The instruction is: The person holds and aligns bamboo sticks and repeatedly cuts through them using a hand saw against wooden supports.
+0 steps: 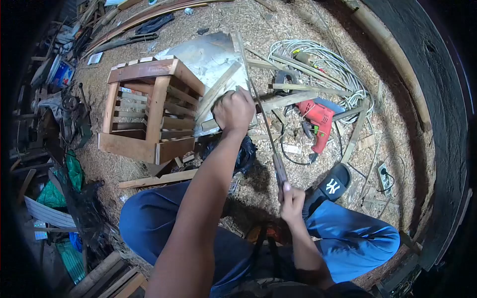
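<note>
At ten o'clock the crate [158, 109] was bare brown wood, smooth and faintly glossy. The drill [320, 116] at two o'clock had a smooth red plastic casing; the cable [355, 82] beyond wore pale, smooth sheathing. Rough, matt wood shavings [238, 20] lay at twelve. Blue cloth trousers [348, 238] at five looked soft and matt.

White NY logo [333, 186], letters overlapping — on strap [342, 180] of black slide sandal [318, 194]
</note>
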Demonstrator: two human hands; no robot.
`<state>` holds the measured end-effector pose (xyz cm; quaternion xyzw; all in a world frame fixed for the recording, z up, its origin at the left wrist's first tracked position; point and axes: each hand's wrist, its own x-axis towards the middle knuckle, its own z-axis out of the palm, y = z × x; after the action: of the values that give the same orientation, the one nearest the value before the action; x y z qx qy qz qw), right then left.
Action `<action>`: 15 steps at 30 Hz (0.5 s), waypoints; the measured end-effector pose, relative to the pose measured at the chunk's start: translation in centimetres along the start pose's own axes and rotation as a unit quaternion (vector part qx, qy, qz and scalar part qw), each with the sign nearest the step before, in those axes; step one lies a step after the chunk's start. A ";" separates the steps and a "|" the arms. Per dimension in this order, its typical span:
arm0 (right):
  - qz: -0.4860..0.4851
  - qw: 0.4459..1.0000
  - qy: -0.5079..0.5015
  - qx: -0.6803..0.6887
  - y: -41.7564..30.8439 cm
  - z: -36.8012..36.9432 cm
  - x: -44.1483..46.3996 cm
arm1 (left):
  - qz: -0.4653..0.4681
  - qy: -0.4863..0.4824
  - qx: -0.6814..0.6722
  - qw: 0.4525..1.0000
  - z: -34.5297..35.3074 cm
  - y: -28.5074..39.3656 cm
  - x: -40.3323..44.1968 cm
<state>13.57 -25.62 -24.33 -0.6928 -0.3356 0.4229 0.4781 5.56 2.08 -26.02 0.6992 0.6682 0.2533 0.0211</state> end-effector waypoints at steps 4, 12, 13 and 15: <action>0.003 1.000 0.011 0.022 0.7 2.3 5.0 | 0.012 0.032 0.005 0.999 -0.1 0.1 0.1; -0.027 0.999 0.002 0.029 0.9 0.0 -0.2 | -0.003 -0.003 -0.024 1.000 -0.5 0.3 0.4; -0.027 0.999 0.004 0.030 1.1 0.6 1.2 | -0.001 -0.002 -0.025 1.000 -0.4 0.3 0.5; -0.019 1.000 0.015 0.002 1.5 2.2 4.9 | 0.001 -0.002 -0.027 1.000 -0.2 0.0 0.3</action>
<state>13.76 -21.01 -27.50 -0.6914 -0.3405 0.4040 0.4927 5.52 2.31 -25.73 0.6995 0.6603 0.2702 0.0408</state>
